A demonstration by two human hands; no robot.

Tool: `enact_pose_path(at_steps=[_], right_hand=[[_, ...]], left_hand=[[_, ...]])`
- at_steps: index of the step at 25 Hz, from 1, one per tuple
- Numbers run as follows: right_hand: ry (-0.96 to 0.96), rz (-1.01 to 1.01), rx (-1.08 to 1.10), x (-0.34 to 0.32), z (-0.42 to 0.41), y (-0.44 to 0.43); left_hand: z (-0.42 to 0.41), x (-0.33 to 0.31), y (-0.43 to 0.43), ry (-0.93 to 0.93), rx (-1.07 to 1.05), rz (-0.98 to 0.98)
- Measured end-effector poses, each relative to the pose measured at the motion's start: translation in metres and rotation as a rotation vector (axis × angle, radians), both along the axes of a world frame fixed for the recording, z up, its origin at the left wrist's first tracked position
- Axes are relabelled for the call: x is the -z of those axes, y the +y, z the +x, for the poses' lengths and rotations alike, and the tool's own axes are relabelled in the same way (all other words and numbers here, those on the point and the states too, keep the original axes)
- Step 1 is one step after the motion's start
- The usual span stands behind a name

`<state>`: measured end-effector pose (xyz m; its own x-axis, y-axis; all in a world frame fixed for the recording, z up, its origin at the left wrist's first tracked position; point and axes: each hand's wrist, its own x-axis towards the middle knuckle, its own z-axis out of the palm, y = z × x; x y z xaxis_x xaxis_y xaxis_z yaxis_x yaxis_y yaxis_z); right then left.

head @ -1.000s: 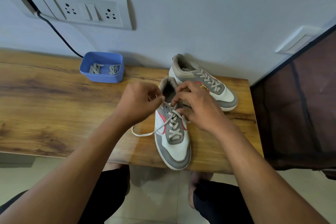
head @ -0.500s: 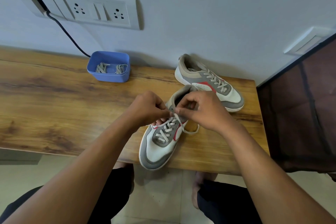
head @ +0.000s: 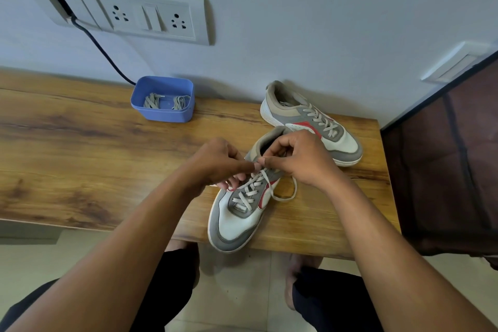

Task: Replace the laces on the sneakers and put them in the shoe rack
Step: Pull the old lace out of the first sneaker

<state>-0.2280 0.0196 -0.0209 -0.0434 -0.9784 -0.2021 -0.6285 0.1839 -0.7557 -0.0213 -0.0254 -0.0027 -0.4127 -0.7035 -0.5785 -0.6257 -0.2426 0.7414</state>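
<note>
Sneaker (head: 237,221) swung left beneath hands (head: 215,164) pinching lace (head: 294,189).

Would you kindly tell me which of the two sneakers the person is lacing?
The near sneaker, toe at the table's front edge: the left hand and right hand both pinch its lace. The far sneaker by the wall lies untouched.

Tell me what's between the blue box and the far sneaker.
Nothing: in the head view, only bare wooden table separates the blue box from the far sneaker.
</note>
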Motion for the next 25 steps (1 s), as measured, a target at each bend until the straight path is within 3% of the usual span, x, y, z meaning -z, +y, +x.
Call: enact_pose_path(at_steps=[6, 13, 25], right_hand=[[-0.021, -0.013, -0.078, -0.002, 0.004, 0.002], [0.035, -0.001, -0.086, 0.0, 0.01, 0.002], [0.062, -0.034, -0.062, -0.001, 0.014, 0.003]], left_hand=[[0.004, -0.005, -0.005, -0.075, 0.185, -0.01], [0.007, -0.007, -0.003, -0.089, 0.258, -0.011], [0.006, -0.002, -0.001, -0.078, 0.233, -0.063]])
